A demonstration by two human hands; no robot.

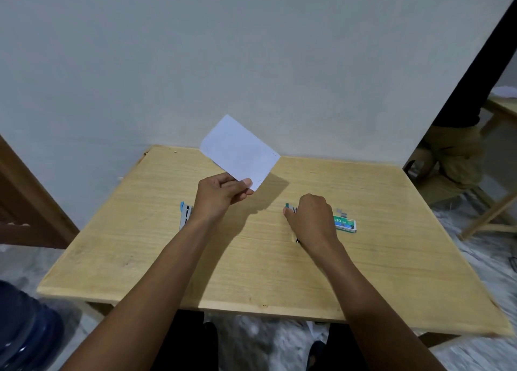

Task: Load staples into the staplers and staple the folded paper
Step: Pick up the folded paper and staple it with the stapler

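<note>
My left hand (221,193) pinches the near corner of a folded white paper (240,149) and holds it tilted up above the wooden table (391,259). Partly hidden behind my left wrist, a blue and silver stapler (185,215) lies on the table. My right hand (312,221) rests over a second stapler (291,208), of which only a teal tip and a bit of metal show; its fingers curl around it. To the right of that hand lies a green staple box (346,224), with a small strip of staples (342,212) just behind it.
The table stands against a pale wall (251,63). A blue water jug (25,334) sits on the floor at the lower left. A second wooden table (500,110) and a seated person's legs (453,152) are at the right. A wooden frame (25,203) is at the left.
</note>
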